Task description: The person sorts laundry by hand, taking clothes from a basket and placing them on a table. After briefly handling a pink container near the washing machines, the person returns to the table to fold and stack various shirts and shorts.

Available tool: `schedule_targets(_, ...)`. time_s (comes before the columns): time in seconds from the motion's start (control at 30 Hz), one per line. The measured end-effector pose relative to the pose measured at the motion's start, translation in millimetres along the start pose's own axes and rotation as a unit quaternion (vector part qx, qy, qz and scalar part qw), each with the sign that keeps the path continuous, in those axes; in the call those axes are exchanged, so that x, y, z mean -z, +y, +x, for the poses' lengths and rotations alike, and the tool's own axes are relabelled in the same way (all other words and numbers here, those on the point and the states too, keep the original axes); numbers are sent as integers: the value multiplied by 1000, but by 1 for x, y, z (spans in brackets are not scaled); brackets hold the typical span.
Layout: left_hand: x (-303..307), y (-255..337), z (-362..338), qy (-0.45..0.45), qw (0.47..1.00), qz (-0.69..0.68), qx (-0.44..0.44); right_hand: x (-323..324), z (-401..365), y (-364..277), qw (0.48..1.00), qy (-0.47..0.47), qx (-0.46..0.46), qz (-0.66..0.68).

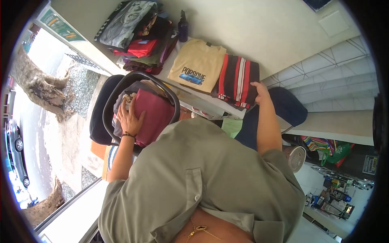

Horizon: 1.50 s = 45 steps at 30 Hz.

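My left hand point(129, 119) lies with its fingers spread on folded clothes in a black-rimmed basket point(175, 106). Under its palm and beside it is a folded maroon cloth point(152, 113), with darker garments to the left. My right hand point(262, 94) grips the right edge of a folded striped cloth point(240, 79) in black, red and white; some of its fingers are hidden. That cloth rests on a white shelf, against a folded tan T-shirt point(198, 65) printed "PORSCHE".
A tall stack of folded clothes point(137, 38) stands at the shelf's left end, beside a dark spray bottle point(183, 28). A navy rounded seat back point(287, 106) is right of my right arm. White patterned curtains point(324, 89) hang at right; a street with a parked car point(16, 150) shows at left.
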<state>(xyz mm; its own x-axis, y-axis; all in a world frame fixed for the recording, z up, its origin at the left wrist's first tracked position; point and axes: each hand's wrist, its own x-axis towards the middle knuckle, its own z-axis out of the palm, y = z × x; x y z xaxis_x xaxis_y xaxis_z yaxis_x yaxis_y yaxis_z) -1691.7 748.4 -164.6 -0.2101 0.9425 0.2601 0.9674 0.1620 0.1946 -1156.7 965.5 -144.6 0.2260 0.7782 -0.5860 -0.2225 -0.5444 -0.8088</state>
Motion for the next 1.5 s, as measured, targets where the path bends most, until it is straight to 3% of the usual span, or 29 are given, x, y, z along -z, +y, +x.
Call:
schedule_targets(0.13,-6,6,-1,34,999,-24,34,1,6,0,986,16,-22,163)
schedule_targets(0.33,-9,5,-1,54,994,-52,77,-7,-3,20,998,23,46,28)
schedule_targets(0.4,1,10,2,36,996,-19,84,9,25,29,988,39,112,-99)
schedule_targets(0.43,5,13,3,41,994,-23,94,1,23,30,943,142,189,-232)
schedule_targets(0.47,11,16,4,32,996,-15,83,-4,15,29,864,242,262,-355)
schedule_targets(0.5,17,18,7,22,997,-9,72,-17,2,24,816,268,327,-393)
schedule_targets(0.57,27,21,11,12,999,11,47,-57,-42,17,700,315,446,-461)
schedule_targets(0.67,28,18,16,-13,999,-30,-17,-101,-66,27,639,237,565,-465)
schedule_targets(0.7,28,18,17,-73,996,-15,-51,-119,-75,35,656,186,578,-448)
schedule_targets(0.8,4,8,12,-66,981,-61,-173,-163,-105,64,667,37,616,-417)
schedule_targets(0.83,2,7,9,-75,977,-123,-156,-172,-106,78,695,-66,601,-388)
schedule_targets(0.87,8,10,10,-131,975,-162,-83,-181,-107,92,715,-169,579,-353)
schedule_targets(0.93,41,16,20,-238,940,-235,62,-193,-128,109,789,-336,381,-345)
schedule_targets(1.03,97,26,36,-225,905,-362,14,-213,-155,120,839,-428,240,-235)
schedule_targets(1.1,124,30,50,-230,877,-420,-37,-220,-167,111,834,-478,216,-168)
schedule_targets(1.17,155,46,68,-254,806,-535,-24,-225,-166,100,829,-520,169,-122)
schedule_targets(1.23,178,65,90,-272,739,-616,-10,-221,-164,72,847,-530,31,-25)
schedule_targets(1.27,177,72,103,-271,736,-621,-1,-217,-165,53,846,-531,-39,24)
schedule_targets(1.37,161,95,151,-221,786,-576,31,-218,-174,-16,902,-426,21,72)
schedule_targets(1.43,132,108,185,-177,799,-574,9,-214,-146,-45,891,-340,298,-30)
schedule_targets(1.5,110,127,210,-137,769,-623,-41,-203,-129,-75,861,-251,427,-117)
